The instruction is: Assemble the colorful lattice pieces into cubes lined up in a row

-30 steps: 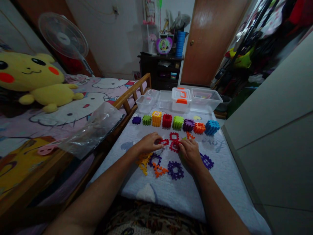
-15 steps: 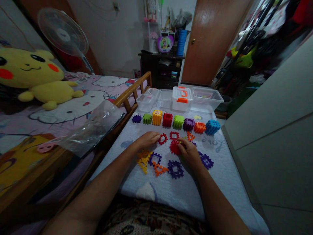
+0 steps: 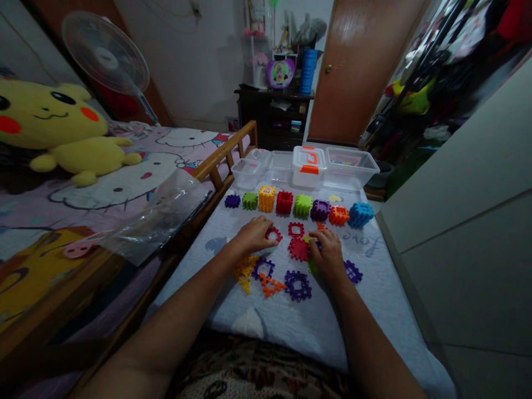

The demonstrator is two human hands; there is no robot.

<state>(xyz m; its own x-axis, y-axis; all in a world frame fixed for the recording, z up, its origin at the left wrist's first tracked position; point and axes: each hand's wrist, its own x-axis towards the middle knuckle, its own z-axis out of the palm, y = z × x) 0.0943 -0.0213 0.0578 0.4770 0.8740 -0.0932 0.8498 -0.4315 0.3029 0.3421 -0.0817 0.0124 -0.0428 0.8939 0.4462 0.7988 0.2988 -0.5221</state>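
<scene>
My left hand (image 3: 254, 235) has its thumb and fingers closed around the edge of a red ring-shaped interlocking tile (image 3: 273, 235) on the cloth. Over a yellow-green tile (image 3: 307, 239) and a dark blue one, my right hand (image 3: 326, 247) rests with fingers apart and bent downward, partly hiding both. Just left of it lies a solid red square tile (image 3: 298, 249), below a red square frame tile (image 3: 296, 229). Nearer me are yellow tiles (image 3: 245, 270), an orange triangular tile (image 3: 271, 285) and purple tiles (image 3: 298, 286).
Behind the loose tiles stands a row of stacks sorted by colour, including a red stack (image 3: 285, 203) and a blue stack (image 3: 361, 215). Clear plastic boxes (image 3: 351, 166) line the table's far end. A wooden bed rail (image 3: 220, 160) runs along the left, a pale cabinet (image 3: 461, 221) along the right.
My right hand has shifted right, off the solid red tile and onto the yellow-green one. My left hand has moved slightly right and now surrounds the red ring-shaped tile's edge.
</scene>
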